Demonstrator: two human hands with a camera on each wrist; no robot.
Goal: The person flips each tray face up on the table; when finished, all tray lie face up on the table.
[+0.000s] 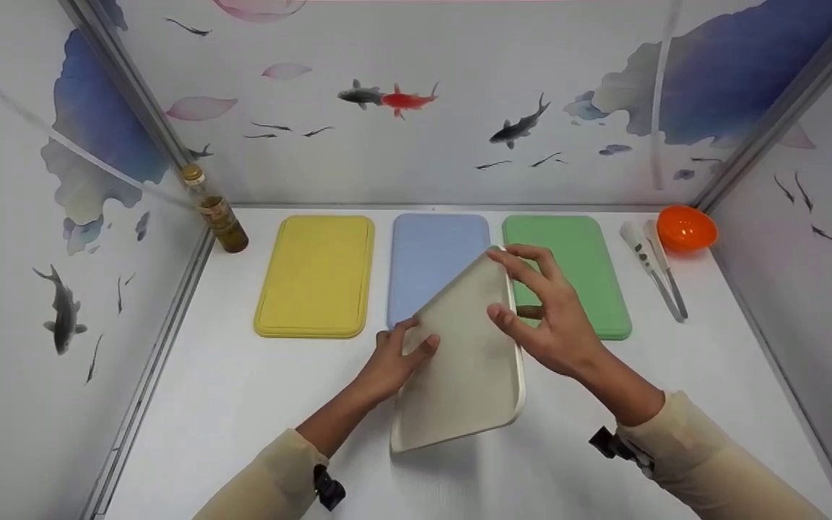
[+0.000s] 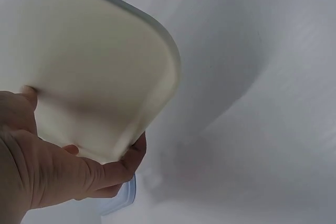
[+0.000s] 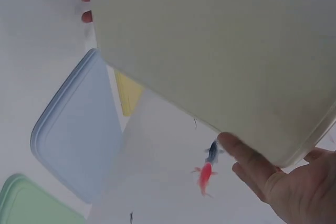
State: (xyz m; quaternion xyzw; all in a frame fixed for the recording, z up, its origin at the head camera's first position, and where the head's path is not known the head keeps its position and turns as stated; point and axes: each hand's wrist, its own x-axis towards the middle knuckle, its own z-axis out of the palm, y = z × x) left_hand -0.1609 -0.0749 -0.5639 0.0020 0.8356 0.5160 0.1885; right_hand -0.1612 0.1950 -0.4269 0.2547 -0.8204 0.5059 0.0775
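Note:
A cream rectangular board (image 1: pixel 463 375) with a raised rim is held tilted above the white table, its shallow face towards the head camera. On its left edge, my left hand (image 1: pixel 389 365) grips it, thumb lying on the face and fingers passing behind. My right hand (image 1: pixel 559 325) holds the upper right corner, with fingertips at the rim and the thumb by the right edge. The right wrist view shows the board (image 3: pixel 220 56) covering most of the frame. Beyond it lie a blue board (image 1: pixel 434 253), partly hidden, and a green board (image 1: pixel 568 249) behind the right hand.
A yellow board (image 1: pixel 315 278) lies left of the blue one. At the back left stands a bottle (image 1: pixel 221 217) of brown liquid. Tongs (image 1: pixel 665 278) and an orange bowl (image 1: pixel 687 230) are at the back right. Printed walls (image 1: pixel 416 166) enclose the table's back and sides.

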